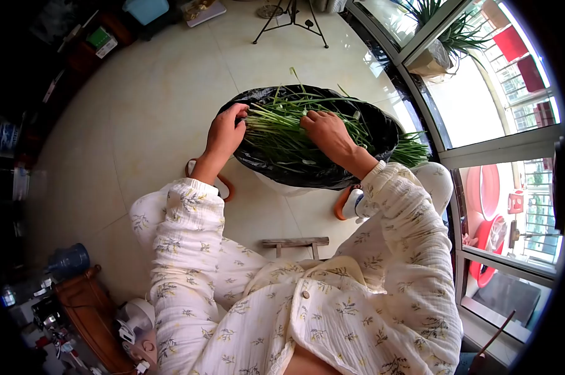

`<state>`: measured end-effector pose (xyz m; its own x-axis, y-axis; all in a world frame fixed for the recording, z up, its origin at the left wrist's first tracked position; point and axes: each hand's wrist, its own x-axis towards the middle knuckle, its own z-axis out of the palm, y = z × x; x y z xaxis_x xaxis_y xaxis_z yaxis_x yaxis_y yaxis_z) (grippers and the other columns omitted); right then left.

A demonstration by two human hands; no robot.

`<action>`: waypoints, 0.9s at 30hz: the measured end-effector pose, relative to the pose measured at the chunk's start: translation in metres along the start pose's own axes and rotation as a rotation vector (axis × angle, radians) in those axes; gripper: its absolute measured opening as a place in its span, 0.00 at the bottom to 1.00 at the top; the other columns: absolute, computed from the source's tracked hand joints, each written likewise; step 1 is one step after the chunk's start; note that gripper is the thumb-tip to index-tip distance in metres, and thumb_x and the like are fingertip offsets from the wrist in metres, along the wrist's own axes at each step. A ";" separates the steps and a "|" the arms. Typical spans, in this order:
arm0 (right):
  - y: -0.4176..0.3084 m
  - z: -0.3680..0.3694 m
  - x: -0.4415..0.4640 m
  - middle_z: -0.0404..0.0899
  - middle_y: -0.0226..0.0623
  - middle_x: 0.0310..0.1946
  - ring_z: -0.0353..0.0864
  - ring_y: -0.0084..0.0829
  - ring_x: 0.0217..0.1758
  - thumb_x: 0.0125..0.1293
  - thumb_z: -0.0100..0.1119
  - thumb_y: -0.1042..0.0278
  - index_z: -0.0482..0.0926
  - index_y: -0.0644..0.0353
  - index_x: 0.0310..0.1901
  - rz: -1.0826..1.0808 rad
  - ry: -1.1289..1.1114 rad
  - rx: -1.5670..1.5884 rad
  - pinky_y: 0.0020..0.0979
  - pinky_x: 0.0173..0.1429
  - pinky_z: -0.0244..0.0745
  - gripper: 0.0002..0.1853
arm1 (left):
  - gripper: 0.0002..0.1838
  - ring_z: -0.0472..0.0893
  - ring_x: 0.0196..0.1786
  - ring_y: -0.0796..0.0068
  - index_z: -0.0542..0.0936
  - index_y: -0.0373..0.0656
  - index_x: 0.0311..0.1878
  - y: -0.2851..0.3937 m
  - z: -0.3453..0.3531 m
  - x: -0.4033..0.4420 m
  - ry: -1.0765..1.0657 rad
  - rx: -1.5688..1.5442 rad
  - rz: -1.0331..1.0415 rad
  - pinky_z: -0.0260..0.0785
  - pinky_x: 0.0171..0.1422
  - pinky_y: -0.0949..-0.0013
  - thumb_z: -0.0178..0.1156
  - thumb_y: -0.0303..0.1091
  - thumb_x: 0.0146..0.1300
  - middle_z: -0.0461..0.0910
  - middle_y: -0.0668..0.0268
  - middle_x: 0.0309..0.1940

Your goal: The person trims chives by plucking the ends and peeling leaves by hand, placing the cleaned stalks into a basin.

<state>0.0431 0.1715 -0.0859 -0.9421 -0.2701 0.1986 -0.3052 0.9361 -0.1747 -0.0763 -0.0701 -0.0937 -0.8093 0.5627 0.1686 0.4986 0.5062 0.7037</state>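
A black plastic bag (267, 164) lines a wide container and stands open between my knees. Long thin greens that look like chives (285, 134) lie heaped in it, pale stem ends toward the left. My left hand (227, 132) is at the bag's left rim beside those stem ends, fingers curved and thumb apart, with nothing visible between them. Over the middle of the heap, my right hand (329, 132) has its fingers curled down around some chives; its fingertips are partly hidden among the leaves. More greens (410, 150) stick out past the bag's right side.
A small wooden stool (295, 242) stands on the tiled floor (163, 94) close to me. Thin black stand legs (290, 25) are at the far side. Glass window panels (470, 94) run along the right. A wooden cabinet (92, 319) is at lower left.
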 end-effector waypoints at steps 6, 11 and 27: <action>0.004 0.003 -0.013 0.75 0.39 0.32 0.76 0.45 0.38 0.58 0.59 0.68 0.77 0.61 0.35 0.020 -0.049 0.385 0.42 0.41 0.72 0.06 | 0.11 0.81 0.36 0.75 0.79 0.38 0.44 0.000 0.003 0.001 -0.051 -0.089 -0.047 0.73 0.44 0.72 0.62 0.27 0.58 0.83 0.65 0.34; 0.004 0.001 -0.018 0.75 0.40 0.30 0.77 0.45 0.36 0.60 0.59 0.66 0.77 0.62 0.32 -0.001 -0.038 0.360 0.41 0.38 0.72 0.08 | 0.06 0.79 0.31 0.80 0.80 0.36 0.35 -0.001 0.001 0.003 0.000 -0.072 -0.028 0.71 0.39 0.76 0.63 0.29 0.58 0.81 0.67 0.28; 0.014 0.026 -0.013 0.74 0.37 0.32 0.76 0.42 0.40 0.59 0.59 0.66 0.76 0.61 0.33 0.076 0.048 0.151 0.38 0.41 0.73 0.07 | 0.02 0.80 0.28 0.72 0.78 0.36 0.31 0.008 -0.028 -0.018 -0.322 -0.279 -0.097 0.71 0.35 0.70 0.59 0.21 0.53 0.81 0.64 0.24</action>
<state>0.0474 0.1824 -0.1159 -0.9568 -0.1852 0.2242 -0.2539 0.9079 -0.3335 -0.0669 -0.0945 -0.0720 -0.6881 0.7188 -0.0997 0.2863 0.3951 0.8729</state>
